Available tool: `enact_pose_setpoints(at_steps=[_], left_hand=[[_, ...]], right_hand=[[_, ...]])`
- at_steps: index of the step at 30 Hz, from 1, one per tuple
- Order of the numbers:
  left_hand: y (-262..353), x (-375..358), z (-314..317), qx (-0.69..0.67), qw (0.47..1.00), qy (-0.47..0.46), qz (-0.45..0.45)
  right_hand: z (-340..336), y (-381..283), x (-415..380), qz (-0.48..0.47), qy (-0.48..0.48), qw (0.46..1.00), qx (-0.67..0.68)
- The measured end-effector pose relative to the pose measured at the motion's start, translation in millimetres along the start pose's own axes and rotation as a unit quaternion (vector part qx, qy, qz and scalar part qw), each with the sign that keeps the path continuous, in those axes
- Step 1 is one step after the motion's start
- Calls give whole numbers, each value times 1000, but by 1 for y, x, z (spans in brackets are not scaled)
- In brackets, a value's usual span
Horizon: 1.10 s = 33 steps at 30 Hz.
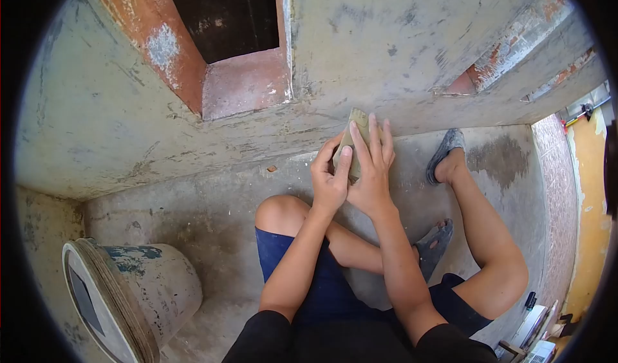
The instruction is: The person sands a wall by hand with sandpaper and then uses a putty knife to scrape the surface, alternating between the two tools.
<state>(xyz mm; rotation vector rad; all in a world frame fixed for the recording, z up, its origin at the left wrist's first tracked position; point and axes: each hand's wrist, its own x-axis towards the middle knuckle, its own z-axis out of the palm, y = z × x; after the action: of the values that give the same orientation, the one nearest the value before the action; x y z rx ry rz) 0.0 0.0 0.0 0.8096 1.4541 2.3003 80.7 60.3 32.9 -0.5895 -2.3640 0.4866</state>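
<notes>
Block (358, 116) is held near the wall (386, 54), gripped at its side by the left hand (330, 184) and clasped under straighter fingers by the right hand (371, 181); wall contact cannot be told, and steady two-handed support is judged necessary for any shift.

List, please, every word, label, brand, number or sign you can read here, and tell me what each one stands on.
No text can be read in this picture.
Block in the hands: faint marks, too blurred to read.
Bucket: paint-like patches on its side, and a dark rectangle on its end with no readable lettering.
White item at lower right: small marks, too small to read.
</notes>
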Motion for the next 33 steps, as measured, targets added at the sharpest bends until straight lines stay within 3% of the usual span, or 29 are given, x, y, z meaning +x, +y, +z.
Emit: enact_pose_setpoints(at_steps=[3,6,8,12,15,19,21,25,27,33], left_hand=[[0,4,-8,-7,1000,6,-20],[0,10,-16,-19,998,19,-52],[1,12,-15,-111,985,48,-122],[4,26,-4,-151,982,80,-74],[23,41,12,-152,978,118,-75],[30,57,40,-25,981,191,8],[34,62,50,5,974,222,38],[45,69,56,-51,959,278,25],[45,70,57,-86,953,290,16],[40,75,47,-55,941,329,64]], right_hand=[[-9,-12,6,-6,5,1000,-26],[-14,-18,16,-70,4,995,-77],[-20,-18,28,-135,18,983,-120],[-42,-8,61,-216,0,969,-123],[-67,-14,91,-216,-21,969,-120],[-77,-18,122,-225,16,973,-52],[-72,-27,126,-146,92,985,14],[-54,-32,123,-121,150,981,30],[-46,-35,121,-47,198,977,64],[-29,-38,124,-30,239,968,67]])
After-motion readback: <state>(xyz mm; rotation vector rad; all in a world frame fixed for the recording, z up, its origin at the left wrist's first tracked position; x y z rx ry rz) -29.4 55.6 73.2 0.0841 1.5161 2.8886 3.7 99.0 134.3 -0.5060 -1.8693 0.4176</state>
